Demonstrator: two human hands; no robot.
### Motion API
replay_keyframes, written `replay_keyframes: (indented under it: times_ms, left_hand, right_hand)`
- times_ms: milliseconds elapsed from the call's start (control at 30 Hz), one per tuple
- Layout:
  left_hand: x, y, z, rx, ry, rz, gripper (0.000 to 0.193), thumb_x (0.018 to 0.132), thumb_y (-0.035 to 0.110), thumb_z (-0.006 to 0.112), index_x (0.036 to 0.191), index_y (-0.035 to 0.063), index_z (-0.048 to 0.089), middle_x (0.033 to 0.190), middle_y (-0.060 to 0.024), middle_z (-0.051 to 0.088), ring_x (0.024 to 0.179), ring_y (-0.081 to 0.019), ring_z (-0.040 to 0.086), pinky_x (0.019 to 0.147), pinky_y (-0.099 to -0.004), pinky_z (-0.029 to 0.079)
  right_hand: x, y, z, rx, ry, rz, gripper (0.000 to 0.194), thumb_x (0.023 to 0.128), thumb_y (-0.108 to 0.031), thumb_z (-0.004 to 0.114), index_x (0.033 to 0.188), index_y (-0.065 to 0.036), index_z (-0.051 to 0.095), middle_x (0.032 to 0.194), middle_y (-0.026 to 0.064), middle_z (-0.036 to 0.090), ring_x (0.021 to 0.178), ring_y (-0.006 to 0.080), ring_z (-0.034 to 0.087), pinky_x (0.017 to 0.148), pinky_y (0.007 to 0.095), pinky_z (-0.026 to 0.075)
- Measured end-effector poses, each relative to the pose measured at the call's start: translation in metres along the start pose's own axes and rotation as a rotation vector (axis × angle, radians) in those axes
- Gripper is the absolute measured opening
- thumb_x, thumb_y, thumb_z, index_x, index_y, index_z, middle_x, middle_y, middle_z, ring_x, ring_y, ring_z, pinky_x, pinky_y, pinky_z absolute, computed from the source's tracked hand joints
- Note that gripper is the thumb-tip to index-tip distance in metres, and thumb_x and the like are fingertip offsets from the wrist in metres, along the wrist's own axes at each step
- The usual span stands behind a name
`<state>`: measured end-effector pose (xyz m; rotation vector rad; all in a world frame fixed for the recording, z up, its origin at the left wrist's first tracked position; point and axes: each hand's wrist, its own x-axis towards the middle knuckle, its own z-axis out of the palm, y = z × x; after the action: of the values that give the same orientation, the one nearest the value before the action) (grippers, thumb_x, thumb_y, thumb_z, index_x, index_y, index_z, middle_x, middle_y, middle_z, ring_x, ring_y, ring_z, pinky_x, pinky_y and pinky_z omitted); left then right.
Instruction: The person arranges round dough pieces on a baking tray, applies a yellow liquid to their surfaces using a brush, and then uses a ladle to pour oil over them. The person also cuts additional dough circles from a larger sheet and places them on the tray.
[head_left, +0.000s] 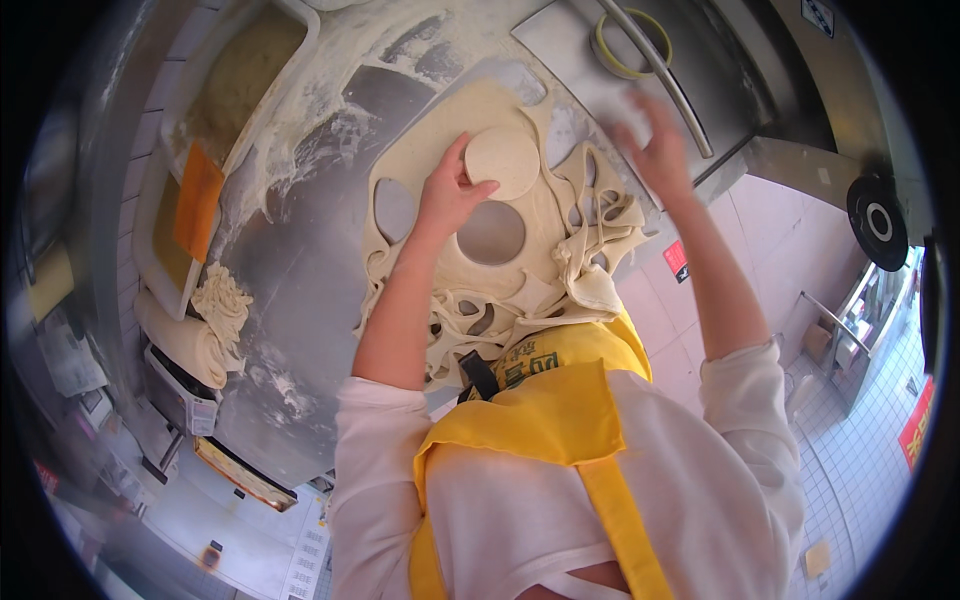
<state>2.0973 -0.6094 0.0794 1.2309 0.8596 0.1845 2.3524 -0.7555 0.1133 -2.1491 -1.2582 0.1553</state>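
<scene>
A round disc of flat dough (504, 165) is pinched at its left edge between the thumb and fingers of my left hand (454, 191). Under it spreads a rolled dough sheet (431, 135) with several round holes, one just below the disc. Cut dough scraps (596, 217) lie tangled along the sheet's right and near edges. My right hand (660, 142), blurred, is raised over the right edge of the table, fingers apart, with nothing visible in it. Close above it, a yellow-green ring (600, 52) rests on a metal surface, partly behind a metal bar.
Flour dusts the steel worktable (300, 247). Along its left side are a white tub (307, 52), an orange scraper (199, 202), crumpled dough (221, 296) and a folded dough roll (180, 341). A metal bar handle (667, 82) crosses the metal surface at upper right.
</scene>
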Motion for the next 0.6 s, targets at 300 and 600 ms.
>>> replay_keyframes:
  times_ms: [300, 600]
  left_hand:
    - [-0.061, 0.033, -0.008, -0.358, 0.000, 0.038, 0.063, 0.080, 0.004, 0.064, 0.135, -0.0001, 0.033, 0.123, -0.0104, 0.051, 0.114, -0.0195, 0.049, 0.097, -0.0327, 0.040]
    - [-0.169, 0.105, 0.006, -1.521, -0.190, 0.295, 0.066, 0.092, 0.052, 0.036, 0.139, 0.0072, 0.026, 0.144, -0.0102, 0.029, 0.129, -0.0289, 0.033, 0.104, -0.0469, 0.031]
  right_hand:
    - [-0.057, -0.133, 0.030, 1.749, -0.501, 1.010, 0.039, 0.090, -0.021, 0.055, 0.124, -0.003, 0.048, 0.118, 0.0101, 0.055, 0.110, 0.0181, 0.051, 0.093, 0.0319, 0.041]
    - [-0.029, -0.211, -0.039, 0.745, -0.356, -0.521, 0.052, 0.071, 0.005, 0.056, 0.122, -0.002, 0.051, 0.127, 0.0164, 0.049, 0.128, 0.0311, 0.037, 0.108, 0.0432, 0.024]
